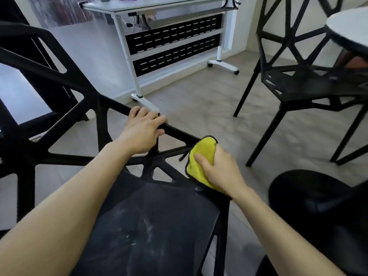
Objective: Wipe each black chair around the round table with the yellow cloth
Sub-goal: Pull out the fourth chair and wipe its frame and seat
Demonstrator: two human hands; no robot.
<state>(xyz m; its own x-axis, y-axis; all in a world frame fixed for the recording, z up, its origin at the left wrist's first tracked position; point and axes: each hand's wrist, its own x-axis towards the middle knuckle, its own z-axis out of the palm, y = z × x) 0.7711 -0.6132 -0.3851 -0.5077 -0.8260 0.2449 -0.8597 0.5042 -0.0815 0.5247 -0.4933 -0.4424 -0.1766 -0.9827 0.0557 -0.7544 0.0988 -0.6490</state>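
Note:
A black lattice chair (65,108) fills the near left, its dusty seat below me. My left hand (142,132) grips the chair's top side rail, fingers curled over it. My right hand (221,170) holds the yellow cloth (201,154) against the front corner of that rail, thumb across the cloth. A second black chair (298,84) stands at the right, tucked under the white round table (350,26).
A white folding desk on castors (171,36) stands against the far wall. A black round base (310,196) sits on the floor at the lower right. Grey wood floor lies between the two chairs.

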